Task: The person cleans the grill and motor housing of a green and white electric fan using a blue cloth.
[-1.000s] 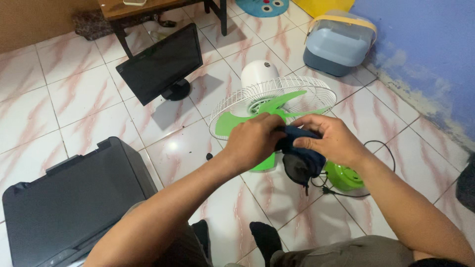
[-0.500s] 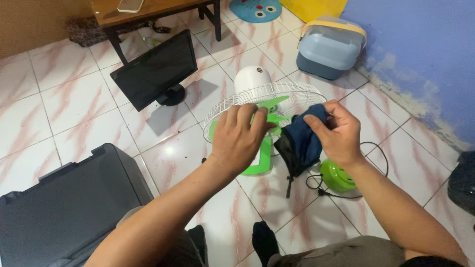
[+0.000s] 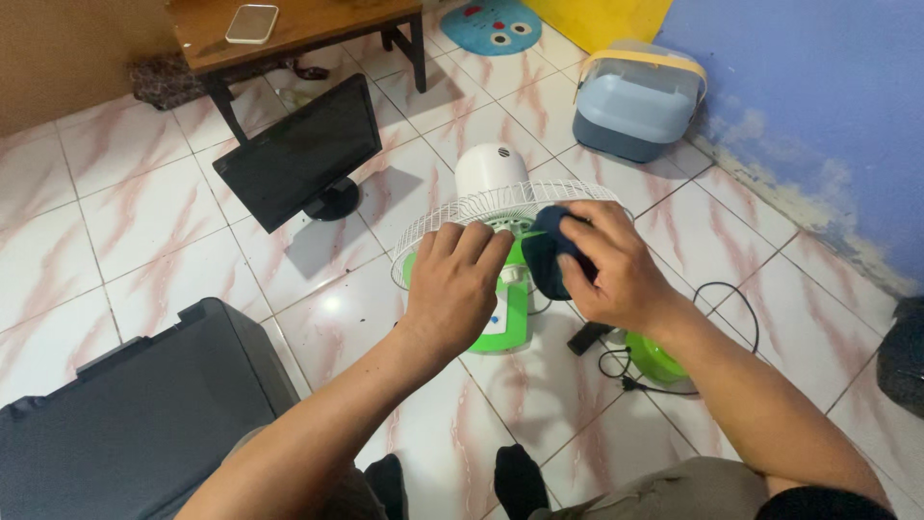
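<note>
Tiled floor (image 3: 144, 221), fan (image 3: 500, 207), right hand (image 3: 606, 265) gripping cloth (image 3: 547, 252)

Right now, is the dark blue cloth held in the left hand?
No, the dark blue cloth is gripped by the right hand, while the left hand rests on the white fan grille.

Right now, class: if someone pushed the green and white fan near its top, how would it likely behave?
The fan looks light for its size, mostly plastic with a thin white wire grille. It may tip, since the left hand rests on the grille as if steadying it. The dark blue cloth in the right hand looks floppy.
</note>
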